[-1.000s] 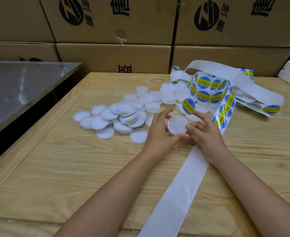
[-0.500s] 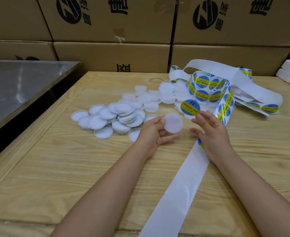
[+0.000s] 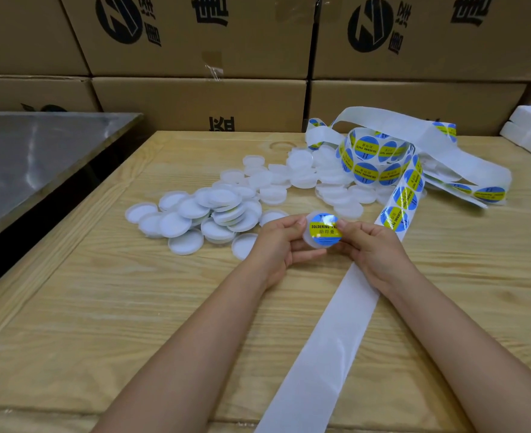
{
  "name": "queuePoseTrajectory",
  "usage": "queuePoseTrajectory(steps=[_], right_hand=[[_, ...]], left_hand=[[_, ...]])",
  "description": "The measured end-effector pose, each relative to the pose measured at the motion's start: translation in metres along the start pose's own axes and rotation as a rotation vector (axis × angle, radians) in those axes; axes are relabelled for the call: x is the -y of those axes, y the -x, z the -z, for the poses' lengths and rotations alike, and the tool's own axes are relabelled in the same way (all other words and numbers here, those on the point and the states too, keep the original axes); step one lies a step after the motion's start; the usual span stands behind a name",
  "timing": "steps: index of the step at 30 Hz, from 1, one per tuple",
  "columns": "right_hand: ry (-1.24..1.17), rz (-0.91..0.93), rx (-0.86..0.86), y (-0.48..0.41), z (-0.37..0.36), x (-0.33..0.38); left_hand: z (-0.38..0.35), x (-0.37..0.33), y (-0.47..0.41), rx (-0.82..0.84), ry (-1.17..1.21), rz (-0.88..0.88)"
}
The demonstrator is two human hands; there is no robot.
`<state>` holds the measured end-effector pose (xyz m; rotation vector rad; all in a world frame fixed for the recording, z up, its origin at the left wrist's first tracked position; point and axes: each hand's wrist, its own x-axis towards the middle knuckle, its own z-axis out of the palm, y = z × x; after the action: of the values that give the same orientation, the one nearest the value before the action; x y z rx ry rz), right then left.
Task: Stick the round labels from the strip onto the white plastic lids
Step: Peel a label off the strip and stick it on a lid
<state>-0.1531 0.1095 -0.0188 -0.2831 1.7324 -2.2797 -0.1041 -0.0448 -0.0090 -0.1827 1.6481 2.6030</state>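
Starting beyond your left knuckles, the heap of bare white lids (image 3: 201, 214) lies on the wooden table (image 3: 101, 307), near enough to feed the next pick. Your left hand (image 3: 276, 242) curls round one lid (image 3: 308, 240), thumb on its upper edge and fingers beneath. That grip tilts the face toward you, so you can judge the centring. Between both thumbs sits the round label (image 3: 324, 230), blue and yellow, covering nearly the whole face. Your right hand (image 3: 373, 248) pinches the lid's other side, its thumb pressing the label's edge, probably to smooth it down. Under that wrist and off past your right fingertips runs the strip (image 3: 320, 339) — bare backing toward you, unpeeled labels further out, within easy reach.
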Motion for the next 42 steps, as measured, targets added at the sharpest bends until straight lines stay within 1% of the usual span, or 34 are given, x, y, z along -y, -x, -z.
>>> queuePoseTrajectory(steps=[15,20,24,27,31,34,37,39,42], right_hand=[[0.113,-0.005,-0.082,0.000,-0.003,-0.002],[0.150,-0.005,-0.082,0.000,-0.003,-0.001],[0.213,0.031,-0.105,0.002,-0.004,-0.001],[0.312,0.085,-0.142,0.004,-0.006,-0.002],[0.553,0.175,-0.203,0.008,-0.008,-0.002],[0.709,0.238,-0.260,0.012,-0.012,-0.003],[0.800,0.315,-0.320,0.016,-0.016,-0.004],[0.848,0.354,-0.330,0.018,-0.017,-0.004],[0.912,0.361,-0.329,0.019,-0.017,-0.003]], left_hand=[[0.000,0.002,0.001,0.037,-0.045,-0.020],[0.000,0.003,0.001,0.036,-0.062,-0.025],[-0.001,0.005,0.000,0.007,-0.122,-0.058],[-0.004,0.007,0.001,-0.039,-0.183,-0.094],[-0.006,0.009,0.000,-0.110,-0.313,-0.137],[-0.005,0.013,-0.002,-0.153,-0.363,-0.156],[-0.004,0.017,-0.004,-0.196,-0.388,-0.176],[-0.004,0.018,-0.005,-0.218,-0.398,-0.193],[-0.006,0.020,-0.006,-0.251,-0.409,-0.216]])
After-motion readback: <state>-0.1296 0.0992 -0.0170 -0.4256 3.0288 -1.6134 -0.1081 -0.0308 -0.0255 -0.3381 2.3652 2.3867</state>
